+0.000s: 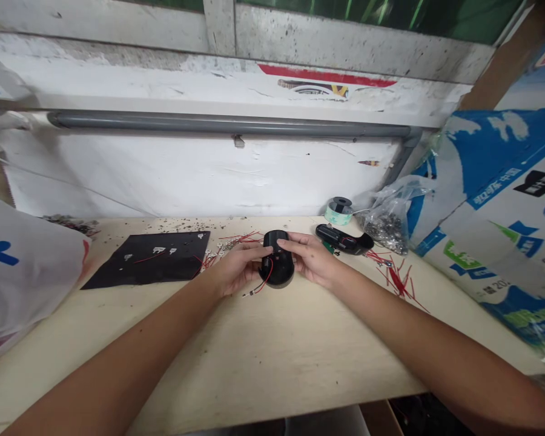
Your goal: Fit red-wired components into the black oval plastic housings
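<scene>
Both my hands hold a black mouse-shaped plastic shell (278, 266) over the middle of the pale wooden bench (263, 351). My left hand (236, 266) grips its left side with curled fingers. My right hand (311, 257) grips the right side, with fingertips resting on the top of the shell. A thin red and black wire (260, 286) trails from the shell down to the bench.
A second black shell (344, 240) lies behind my right hand. A black mat (149, 259) with small white parts lies at left. Loose red wires (397, 275), a solder spool (338, 211), a clear bag of small metal parts (388, 221) and printed sacks (495, 200) stand at right.
</scene>
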The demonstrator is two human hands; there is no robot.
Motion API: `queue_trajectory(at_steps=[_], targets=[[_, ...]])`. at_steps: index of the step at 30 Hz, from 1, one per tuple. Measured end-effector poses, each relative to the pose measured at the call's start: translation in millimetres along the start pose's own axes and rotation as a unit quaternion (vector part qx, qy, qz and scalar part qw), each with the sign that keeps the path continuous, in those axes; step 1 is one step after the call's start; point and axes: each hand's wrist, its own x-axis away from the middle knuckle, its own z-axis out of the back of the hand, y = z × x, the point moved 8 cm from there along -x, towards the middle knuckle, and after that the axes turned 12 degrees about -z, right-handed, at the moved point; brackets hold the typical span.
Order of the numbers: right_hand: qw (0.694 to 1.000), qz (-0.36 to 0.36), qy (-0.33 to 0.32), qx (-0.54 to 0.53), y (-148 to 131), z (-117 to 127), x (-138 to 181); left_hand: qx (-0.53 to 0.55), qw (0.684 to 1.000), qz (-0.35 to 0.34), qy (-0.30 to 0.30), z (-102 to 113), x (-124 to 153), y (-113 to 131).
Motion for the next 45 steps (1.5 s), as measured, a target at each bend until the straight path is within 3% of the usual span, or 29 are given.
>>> queue_trajectory(at_steps=[9,36,42,45], targets=[[0.999,-0.007,0.028,0.038,-1.9,0.0,5.0,-0.015,0.999,0.027,-0.043,-0.8,-1.2,-4.4],[0.995,0.016,0.085,0.053,-9.3,-0.6,10.4,-0.083,0.996,0.037,-0.004,0.8,2.4,-4.6],[0.996,0.026,0.065,0.058,-13.5,-10.0,13.5,-0.009,0.996,0.026,-0.087,-1.5,2.7,-3.8],[0.996,0.018,0.067,0.05,-13.7,-12.6,14.9,0.023,0.996,0.015,-0.089,1.0,1.8,-3.2]])
